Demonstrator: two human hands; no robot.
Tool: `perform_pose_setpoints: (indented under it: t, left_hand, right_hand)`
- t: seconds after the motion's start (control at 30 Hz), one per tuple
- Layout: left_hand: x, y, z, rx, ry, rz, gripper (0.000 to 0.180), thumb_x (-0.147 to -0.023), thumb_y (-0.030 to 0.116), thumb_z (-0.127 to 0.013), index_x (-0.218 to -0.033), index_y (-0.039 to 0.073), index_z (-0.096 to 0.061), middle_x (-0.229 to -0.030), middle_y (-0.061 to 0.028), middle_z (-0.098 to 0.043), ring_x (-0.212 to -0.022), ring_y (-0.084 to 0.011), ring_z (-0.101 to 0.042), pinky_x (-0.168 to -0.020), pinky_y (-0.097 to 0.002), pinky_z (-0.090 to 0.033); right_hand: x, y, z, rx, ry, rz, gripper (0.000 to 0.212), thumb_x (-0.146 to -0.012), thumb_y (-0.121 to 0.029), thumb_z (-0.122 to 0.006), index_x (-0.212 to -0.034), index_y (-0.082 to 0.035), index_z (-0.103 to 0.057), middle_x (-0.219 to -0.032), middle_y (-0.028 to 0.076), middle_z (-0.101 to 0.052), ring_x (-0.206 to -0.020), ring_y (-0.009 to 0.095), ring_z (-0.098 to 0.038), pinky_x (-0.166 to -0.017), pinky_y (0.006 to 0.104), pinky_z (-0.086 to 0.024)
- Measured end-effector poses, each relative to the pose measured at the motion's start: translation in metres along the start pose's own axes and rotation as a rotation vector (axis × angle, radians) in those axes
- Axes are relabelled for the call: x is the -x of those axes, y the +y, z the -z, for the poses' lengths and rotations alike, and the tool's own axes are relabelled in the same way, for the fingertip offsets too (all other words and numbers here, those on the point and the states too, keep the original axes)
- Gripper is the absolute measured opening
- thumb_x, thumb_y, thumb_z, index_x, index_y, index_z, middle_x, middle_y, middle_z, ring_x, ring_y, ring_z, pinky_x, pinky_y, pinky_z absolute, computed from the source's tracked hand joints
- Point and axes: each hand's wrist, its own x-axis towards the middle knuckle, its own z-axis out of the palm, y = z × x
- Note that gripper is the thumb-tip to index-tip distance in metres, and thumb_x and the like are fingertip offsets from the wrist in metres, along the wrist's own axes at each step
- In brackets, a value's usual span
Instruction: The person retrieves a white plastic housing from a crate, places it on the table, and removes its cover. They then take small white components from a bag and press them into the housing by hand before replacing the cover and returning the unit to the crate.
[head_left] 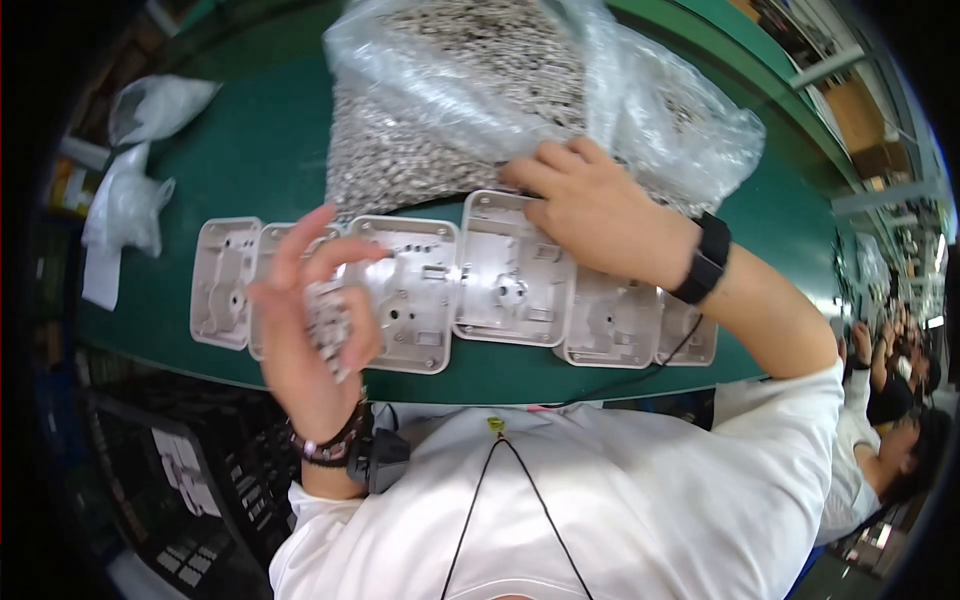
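My left hand [320,320] is half curled, palm up, over the left housings, cradling a cluster of small whitish parts [330,325]. Its fingers are slightly blurred. My right hand [590,205] is bent over the upper right part of a light-grey plastic housing [510,285], with the thumb inside the rim and the fingers along its far wall. This housing sits a little farther back than its neighbours. Just beyond the fingers lies a large clear plastic bag [620,90] full of small grey-white parts [400,150].
Similar open housings stand in a row on the green table [500,378], among them a left one [222,285] and a right one [610,320]. Small plastic bags [130,200] lie at the left. A black crate [230,470] stands below the table edge. People sit farther right.
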Motion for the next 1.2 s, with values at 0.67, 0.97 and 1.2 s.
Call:
perform_pose_setpoints:
  t: [0.67, 0.97, 1.2]
  left_hand:
    - [0.005, -0.001, 0.023, -0.051, -0.22, 0.31, 0.04, -0.091, 0.033, -0.047, -0.115, 0.001, -0.042, -0.079, -0.0012, -0.051, -0.056, -0.0039, -0.039, -0.047, -0.0177, -0.03]
    - [0.002, 0.002, 0.029, -0.286, -0.296, 0.186, 0.018, -0.092, 0.019, -0.045, -0.088, 0.002, -0.047, -0.066, -0.0017, -0.052, -0.058, -0.006, -0.045, -0.05, -0.0191, -0.033]
    - [0.001, 0.006, 0.034, -0.524, -0.226, 0.085, 0.017, -0.093, 0.016, -0.043, -0.086, 0.001, -0.047, -0.061, -0.002, -0.052, -0.055, -0.0075, -0.048, -0.05, -0.0206, -0.035]
  right_hand:
    - [-0.071, -0.058, 0.044, -0.813, 0.405, -0.083, 0.014, -0.075, -0.009, -0.064, -0.086, -0.007, -0.055, -0.076, 0.001, -0.054, -0.068, 0.018, -0.051, -0.063, 0.0284, -0.034]
    - [-0.07, -0.063, 0.036, -0.914, 0.344, -0.147, 0.008, -0.076, -0.005, -0.062, -0.081, -0.005, -0.056, -0.074, 0.003, -0.053, -0.067, 0.018, -0.052, -0.061, 0.0288, -0.038]
    - [-0.082, -0.048, 0.045, -0.819, 0.322, 0.027, 0.011, -0.073, -0.004, -0.064, -0.08, -0.003, -0.056, -0.075, 0.006, -0.052, -0.07, 0.021, -0.053, -0.066, 0.0305, -0.041]
